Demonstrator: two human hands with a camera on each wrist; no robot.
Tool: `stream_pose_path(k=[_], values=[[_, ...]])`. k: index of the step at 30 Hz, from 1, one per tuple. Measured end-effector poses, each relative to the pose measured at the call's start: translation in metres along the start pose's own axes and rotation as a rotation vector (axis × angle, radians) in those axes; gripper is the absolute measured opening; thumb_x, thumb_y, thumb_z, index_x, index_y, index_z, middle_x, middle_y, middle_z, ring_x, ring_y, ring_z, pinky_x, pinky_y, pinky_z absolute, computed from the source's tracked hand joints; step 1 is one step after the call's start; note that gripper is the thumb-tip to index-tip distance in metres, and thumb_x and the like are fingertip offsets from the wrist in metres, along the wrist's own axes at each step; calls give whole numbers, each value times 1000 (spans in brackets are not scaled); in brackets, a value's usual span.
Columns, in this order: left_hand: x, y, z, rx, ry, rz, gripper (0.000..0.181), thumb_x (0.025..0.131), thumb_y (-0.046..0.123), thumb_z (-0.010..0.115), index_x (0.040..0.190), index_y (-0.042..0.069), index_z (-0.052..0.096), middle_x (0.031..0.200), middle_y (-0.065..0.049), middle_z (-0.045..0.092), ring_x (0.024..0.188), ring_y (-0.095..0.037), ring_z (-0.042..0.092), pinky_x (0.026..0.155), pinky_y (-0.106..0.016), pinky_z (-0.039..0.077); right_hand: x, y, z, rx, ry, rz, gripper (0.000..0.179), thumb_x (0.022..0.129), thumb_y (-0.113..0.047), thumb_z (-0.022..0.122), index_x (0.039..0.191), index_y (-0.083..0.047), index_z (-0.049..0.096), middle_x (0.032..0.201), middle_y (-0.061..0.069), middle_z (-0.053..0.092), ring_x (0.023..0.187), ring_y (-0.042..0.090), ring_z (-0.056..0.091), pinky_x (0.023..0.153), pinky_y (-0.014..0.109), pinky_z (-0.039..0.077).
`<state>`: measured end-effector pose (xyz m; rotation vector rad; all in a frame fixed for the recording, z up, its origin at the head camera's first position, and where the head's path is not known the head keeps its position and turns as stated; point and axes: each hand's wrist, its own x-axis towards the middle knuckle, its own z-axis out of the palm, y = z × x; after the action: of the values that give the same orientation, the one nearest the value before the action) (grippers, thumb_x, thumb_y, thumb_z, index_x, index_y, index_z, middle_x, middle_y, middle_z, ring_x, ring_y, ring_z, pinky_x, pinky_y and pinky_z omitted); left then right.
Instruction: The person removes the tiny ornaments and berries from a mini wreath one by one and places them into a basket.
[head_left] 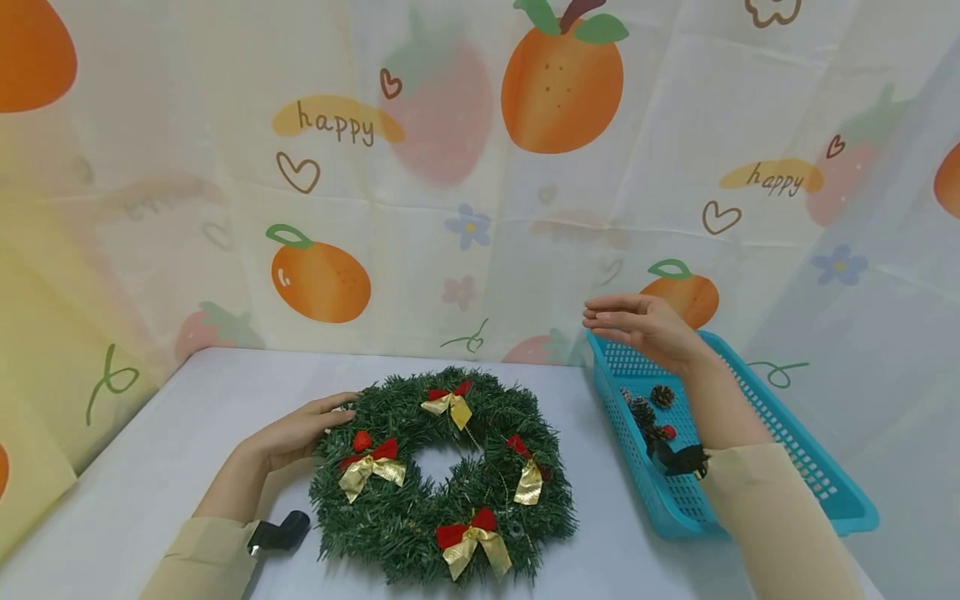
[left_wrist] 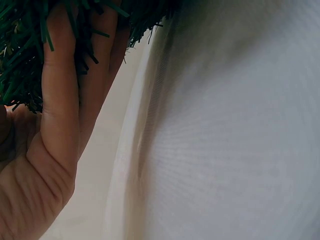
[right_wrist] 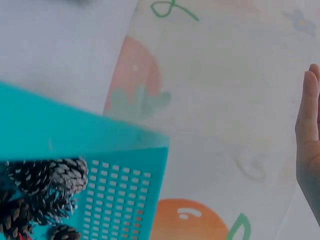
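Observation:
A round green wreath [head_left: 442,533] lies on the table, with red and gold bows [head_left: 372,467] around it and a small red berry ornament [head_left: 362,441] at its upper left. My left hand [head_left: 300,429] touches the wreath's upper left edge with nearly straight fingers. In the left wrist view, those fingers [left_wrist: 60,95] reach in among the green needles, which hide their tips. Raised over the far end of a blue basket [head_left: 622,454], my right hand [head_left: 645,325] holds nothing, its fingers extended and close together.
Inside the basket are several pine cones [head_left: 663,396] and a red berry [head_left: 668,432]. The basket stands at the table's right side, its rim raised. A fruit-print curtain [head_left: 465,275] hangs behind the white table [head_left: 247,392].

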<state>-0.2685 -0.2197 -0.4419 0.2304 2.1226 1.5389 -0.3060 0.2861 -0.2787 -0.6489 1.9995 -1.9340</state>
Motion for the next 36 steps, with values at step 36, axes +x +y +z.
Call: stream_pose_path(k=[36], values=[[-2,2,1,9,3,12,74,104,42,47,160,10,11,165,-28,-3,150,-53,-5,118,-71,10,55,21,121,-171,-279,92,38,96,-4,59,131,9,57,140,31,53,119,25,65,109,43,49]])
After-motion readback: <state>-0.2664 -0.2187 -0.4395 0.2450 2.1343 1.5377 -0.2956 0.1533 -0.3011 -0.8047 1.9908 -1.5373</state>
